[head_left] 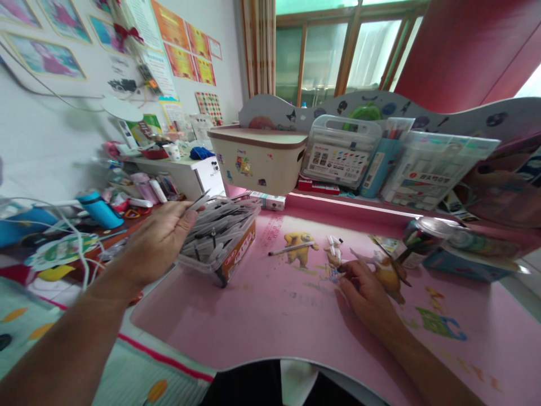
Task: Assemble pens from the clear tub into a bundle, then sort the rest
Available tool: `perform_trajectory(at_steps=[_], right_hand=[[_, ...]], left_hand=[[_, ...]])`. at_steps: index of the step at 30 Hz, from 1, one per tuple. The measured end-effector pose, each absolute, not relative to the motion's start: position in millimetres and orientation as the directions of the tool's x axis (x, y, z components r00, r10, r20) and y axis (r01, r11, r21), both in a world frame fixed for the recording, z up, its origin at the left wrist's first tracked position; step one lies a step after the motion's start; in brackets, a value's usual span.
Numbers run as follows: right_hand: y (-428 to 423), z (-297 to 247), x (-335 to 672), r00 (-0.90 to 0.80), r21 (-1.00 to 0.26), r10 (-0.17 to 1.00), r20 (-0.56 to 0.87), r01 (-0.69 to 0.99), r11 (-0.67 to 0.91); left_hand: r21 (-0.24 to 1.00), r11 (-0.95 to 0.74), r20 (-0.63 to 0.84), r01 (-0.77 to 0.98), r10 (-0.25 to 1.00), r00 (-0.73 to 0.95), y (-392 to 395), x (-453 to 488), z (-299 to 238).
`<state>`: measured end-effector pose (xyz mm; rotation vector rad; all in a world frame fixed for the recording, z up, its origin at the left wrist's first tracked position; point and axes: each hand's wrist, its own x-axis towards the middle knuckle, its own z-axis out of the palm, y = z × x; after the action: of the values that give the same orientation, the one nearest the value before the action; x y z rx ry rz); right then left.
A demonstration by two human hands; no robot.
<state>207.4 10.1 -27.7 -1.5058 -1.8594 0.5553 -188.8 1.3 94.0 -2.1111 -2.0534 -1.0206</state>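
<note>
My left hand (163,239) is closed on a slim pen (199,199) by the left edge of a clear plastic box (203,264). Many clear and white pens with dark ends fill the box in a loose pile, and an orange-red label shows on its side. On the pink desk, my right hand (366,290) is low with fingers curled together. Something small and dark shows at its fingertips, too small to name. Just beyond them lie short white pen pieces (333,248) with black ends. A single pen (292,248) lies between the box and these pieces.
A lidded cream bin (257,160), clear marker cases (342,151) and a blue pencil pack (377,160) stand along the desk's back shelf. At the right is a pen holder (426,237) beside a blue box (465,260). Cables and clutter, including a blue cylinder (99,210), lie left.
</note>
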Motion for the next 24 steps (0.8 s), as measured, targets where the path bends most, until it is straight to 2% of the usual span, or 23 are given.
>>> perform_trajectory(at_steps=[3, 9, 15, 20, 22, 24], right_hand=[[9, -25, 207, -0.114, -0.685, 0.966, 0.232, 0.686, 0.245], [9, -23, 206, -0.117, -0.686, 0.961, 0.249, 0.680, 0.260], [10, -27, 207, -0.105, -0.682, 0.962, 0.253, 0.686, 0.254], [10, -27, 207, -0.126, -0.667, 0.958, 0.256, 0.694, 0.270], [10, -27, 207, -0.126, -0.665, 0.958, 0.258, 0.696, 0.270], [10, -27, 207, -0.122, -0.666, 0.959, 0.257, 0.696, 0.267]], left_hand=[[0.226, -0.191, 0.524, 0.955, 0.850, 0.046, 0, -187, 91], [0.205, -0.336, 0.544, 0.919, 0.820, 0.178, 2, -184, 84], [0.347, -0.397, 0.565, 0.850, 0.812, 0.149, 0, -181, 81], [0.338, -0.393, 0.601, 0.855, 0.789, 0.126, -4, -171, 98], [0.406, -0.355, 0.639, 0.842, 0.769, 0.016, -1, -180, 87], [0.592, -0.281, 0.634, 0.755, 0.741, -0.222, -2, -205, 51]])
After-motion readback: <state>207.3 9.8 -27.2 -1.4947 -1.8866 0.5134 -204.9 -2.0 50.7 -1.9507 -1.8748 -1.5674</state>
